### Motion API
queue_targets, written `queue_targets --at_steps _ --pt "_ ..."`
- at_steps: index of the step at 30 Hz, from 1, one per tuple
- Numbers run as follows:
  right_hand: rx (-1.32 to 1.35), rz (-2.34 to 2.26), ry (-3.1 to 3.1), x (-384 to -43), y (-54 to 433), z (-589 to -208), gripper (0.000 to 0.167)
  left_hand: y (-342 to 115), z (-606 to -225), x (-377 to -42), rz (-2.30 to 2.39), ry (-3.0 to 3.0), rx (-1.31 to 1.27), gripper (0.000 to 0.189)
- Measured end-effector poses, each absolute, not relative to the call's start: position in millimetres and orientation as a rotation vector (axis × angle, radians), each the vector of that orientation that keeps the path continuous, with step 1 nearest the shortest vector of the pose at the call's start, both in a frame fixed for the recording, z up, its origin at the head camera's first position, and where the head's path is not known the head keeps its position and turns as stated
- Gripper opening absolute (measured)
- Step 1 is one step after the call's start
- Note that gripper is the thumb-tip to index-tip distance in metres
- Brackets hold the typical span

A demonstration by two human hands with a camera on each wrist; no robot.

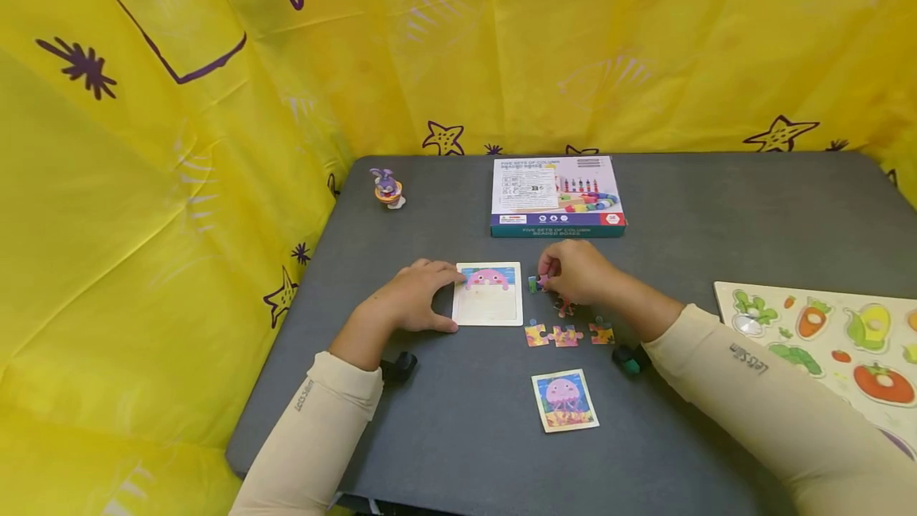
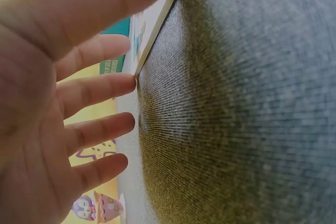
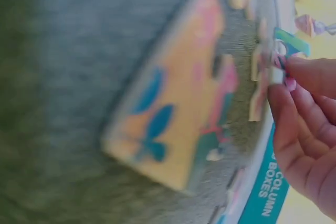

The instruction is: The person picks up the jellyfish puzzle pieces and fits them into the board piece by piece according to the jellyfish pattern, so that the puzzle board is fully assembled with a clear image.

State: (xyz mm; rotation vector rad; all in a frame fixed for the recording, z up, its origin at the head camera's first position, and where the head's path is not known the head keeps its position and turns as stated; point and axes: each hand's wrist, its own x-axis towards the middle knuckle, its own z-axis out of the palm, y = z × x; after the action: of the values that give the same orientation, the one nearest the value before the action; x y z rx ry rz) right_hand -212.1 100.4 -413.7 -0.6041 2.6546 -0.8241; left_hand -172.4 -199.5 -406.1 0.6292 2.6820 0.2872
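Dark-grey table [image 1: 444, 436] is carrying a square cream puzzle board [image 1: 489, 309], pink jellyfish top showing; left hand [image 1: 419, 295], fingers spread, is touching its left side. Square jellyfish card [image 1: 565, 401] is lying nearer the person, three yellow-pink jigsaw pieces [image 1: 566, 336] lying beyond it. Right hand [image 1: 580, 271], fingers curled, is pinching a green-pink jigsaw piece [image 1: 533, 284] just right of the board.

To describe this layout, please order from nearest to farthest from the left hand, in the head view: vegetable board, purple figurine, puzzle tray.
1. Puzzle tray, touching the left hand.
2. Purple figurine, far left corner.
3. Vegetable board, right side.
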Motion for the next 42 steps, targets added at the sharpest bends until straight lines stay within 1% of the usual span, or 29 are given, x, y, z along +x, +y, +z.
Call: queue_targets --at_steps 6,11,17,22,28,31,36,42 --pt "-0.617 -0.920 2.607 -214 83 -408 0.005 -201 -407 -171 0.283 2.692 0.638 0.078" --pt "-0.543 -1.034 2.480 -214 55 -409 0.004 -201 -407 -172 0.275 2.713 0.629 0.083" --pt "-0.476 -1.059 2.428 -214 24 -416 0.007 -200 -407 -172 0.258 2.715 0.603 0.088" --pt "-0.448 -1.018 2.426 -216 9 -418 0.007 -200 -409 -173 0.242 2.714 0.576 0.088" --pt "-0.559 -0.837 2.514 -219 1 -415 0.009 -198 -407 -172 0.250 2.714 0.551 0.088" --pt "-0.608 -0.758 2.544 -219 -1 -412 0.010 -195 -406 -173 0.240 2.724 0.555 0.082" --pt "-0.634 -0.711 2.561 -219 -4 -413 0.010 -190 -404 -175 0.212 2.764 0.559 0.065" --pt "-0.654 -0.690 2.593 -220 -5 -414 0.012 -185 -407 -180 0.190 2.850 0.554 0.038"
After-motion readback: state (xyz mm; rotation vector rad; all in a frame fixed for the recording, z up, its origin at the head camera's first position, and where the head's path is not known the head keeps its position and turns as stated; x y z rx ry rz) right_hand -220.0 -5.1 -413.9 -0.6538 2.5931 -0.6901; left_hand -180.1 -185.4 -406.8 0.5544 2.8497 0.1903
